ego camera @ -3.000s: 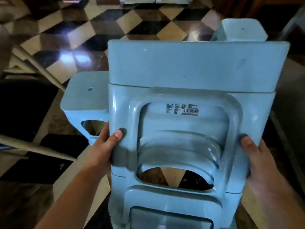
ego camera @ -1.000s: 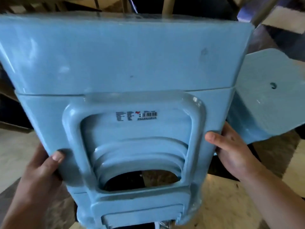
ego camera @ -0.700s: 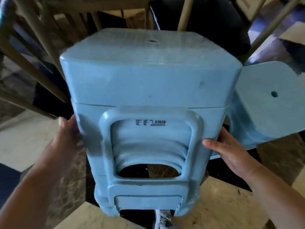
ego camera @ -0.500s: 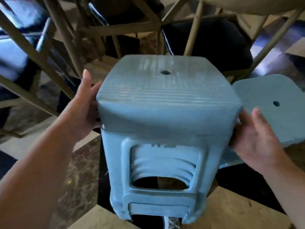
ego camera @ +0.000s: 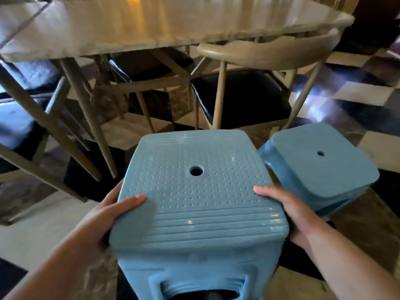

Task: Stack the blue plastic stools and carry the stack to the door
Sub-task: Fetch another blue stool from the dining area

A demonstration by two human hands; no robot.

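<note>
While both hands are clasping the seat, these points are standing out:
Grip: the left hand (ego camera: 112, 210) is curling round the left edge of the stool stack (ego camera: 198, 204), thumb lying on the seat; the right hand (ego camera: 287, 213) is clamping the right edge likewise.
Place: the stack is standing upright in front of the person, just beside the second stool (ego camera: 320, 167), near the chair (ego camera: 244, 83).
Heading: its seat is facing up, its long axis is running vertically, and its cut-out side is facing the person.
Risk: the nested stools are probably sliding apart if lifted by the top seat alone.
Risk: a swing is likely knocking the second stool or the chair legs.
Left over: the second stool is apparently waiting unstacked.
</note>
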